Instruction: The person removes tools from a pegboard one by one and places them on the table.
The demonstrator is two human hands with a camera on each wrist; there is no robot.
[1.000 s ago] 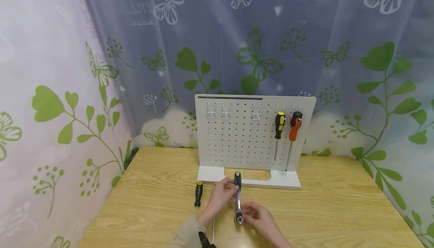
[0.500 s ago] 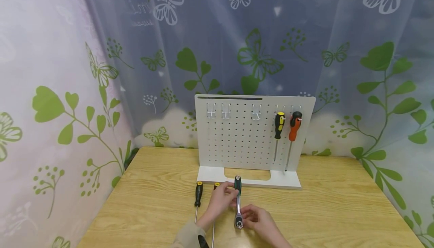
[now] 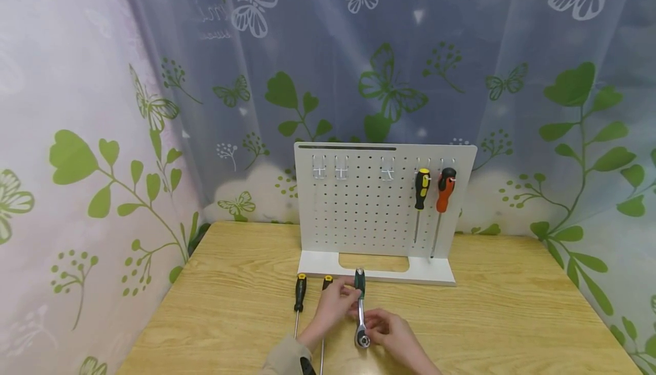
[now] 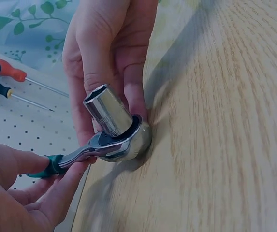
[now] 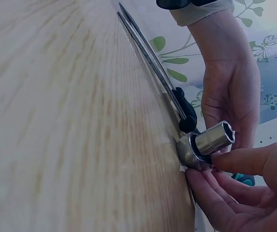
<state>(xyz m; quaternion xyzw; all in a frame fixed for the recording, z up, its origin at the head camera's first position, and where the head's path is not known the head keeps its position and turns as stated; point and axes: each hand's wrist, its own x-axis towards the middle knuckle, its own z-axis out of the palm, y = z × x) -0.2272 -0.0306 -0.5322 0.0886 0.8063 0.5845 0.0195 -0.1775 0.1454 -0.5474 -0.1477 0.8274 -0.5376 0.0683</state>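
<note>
A socket wrench [image 3: 361,306] with a green and black handle and a chrome head lies between both hands, head toward the person. My left hand [image 3: 335,304] pinches its handle between thumb and fingers, as the left wrist view shows. My right hand [image 3: 392,332] holds the head end, thumb at the base of the socket [image 5: 215,138] and fingers on the far side. The silver socket [image 4: 108,111] points upward from the head in the left wrist view. Close over the wooden table [image 3: 487,318], the head casts a shadow.
A white pegboard [image 3: 359,210] stands behind the hands. A yellow-black screwdriver [image 3: 422,190] and an orange one [image 3: 446,191] hang at its right; clear hooks [image 3: 341,168] are farther left. Two more screwdrivers, one at left [image 3: 300,293], another partly behind the left arm [image 3: 328,280], lie on the table.
The socket wrench and the left hand have shifted slightly toward the person, away from the pegboard. The socket end has tipped a little. The right hand has barely moved.
</note>
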